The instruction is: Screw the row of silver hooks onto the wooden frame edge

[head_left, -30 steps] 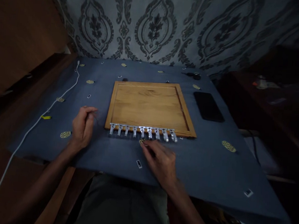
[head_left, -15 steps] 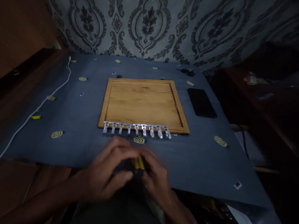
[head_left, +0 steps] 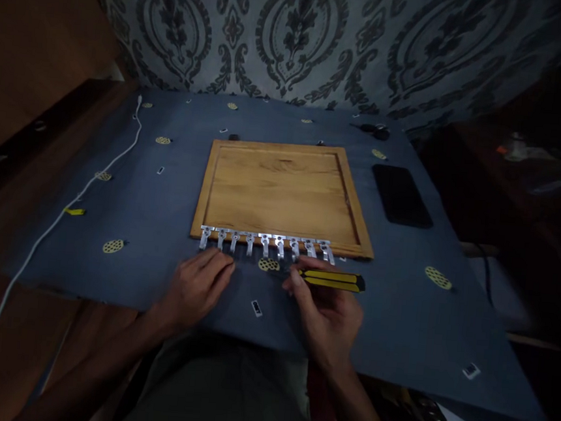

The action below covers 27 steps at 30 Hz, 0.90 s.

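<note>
A wooden framed board [head_left: 273, 187] lies flat on the table. Along its near edge runs a metal rack of several small silver hooks [head_left: 265, 243]. My right hand [head_left: 333, 313] grips a screwdriver with a yellow and black handle [head_left: 333, 280], held sideways just in front of the rack's right end; its tip is too dark to make out. Just before the rack's left part, my left hand [head_left: 200, 282] is closed with its fingertips pinched together low over the cloth. Whatever may be between those fingers is hidden.
A blue patterned cloth [head_left: 163, 200] covers the table. Right of the board lies a black phone [head_left: 402, 195], with dark keys [head_left: 373, 131] behind it. A white cable [head_left: 45, 232] runs down the left side, beside a small yellow piece [head_left: 75, 211]. A patterned curtain [head_left: 296, 35] hangs behind.
My hands were together near the table's front edge around the yellow and black tool. They have parted and moved forward to the rack, the screwdriver now in my right hand. The view shifted slightly.
</note>
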Available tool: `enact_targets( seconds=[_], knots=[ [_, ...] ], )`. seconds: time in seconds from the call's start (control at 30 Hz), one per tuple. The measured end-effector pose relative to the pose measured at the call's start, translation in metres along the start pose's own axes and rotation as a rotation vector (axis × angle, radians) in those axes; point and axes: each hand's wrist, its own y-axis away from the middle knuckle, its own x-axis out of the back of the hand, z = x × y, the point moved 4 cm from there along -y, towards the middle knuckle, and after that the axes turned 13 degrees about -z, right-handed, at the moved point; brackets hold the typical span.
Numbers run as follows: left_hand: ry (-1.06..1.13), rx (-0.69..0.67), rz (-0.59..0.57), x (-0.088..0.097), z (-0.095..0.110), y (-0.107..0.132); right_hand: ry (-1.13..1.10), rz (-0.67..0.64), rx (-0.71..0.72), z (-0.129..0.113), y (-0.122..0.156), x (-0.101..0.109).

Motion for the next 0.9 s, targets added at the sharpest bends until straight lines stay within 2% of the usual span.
enact_targets(
  seconds=[0.17,0.47,0.9],
  knots=[
    [-0.129,0.091,0.117,0.009,-0.011,0.005,-0.024,-0.047,0.029,-0.001,0.0,0.0],
    [-0.28,0.236,0.089,0.004,-0.019,0.004,-0.026,-0.058,0.013,-0.004,0.0,0.002],
    [-0.231,0.243,0.099,0.004,-0.02,0.007,-0.018,-0.049,-0.001,-0.001,0.0,0.001]
  ],
)
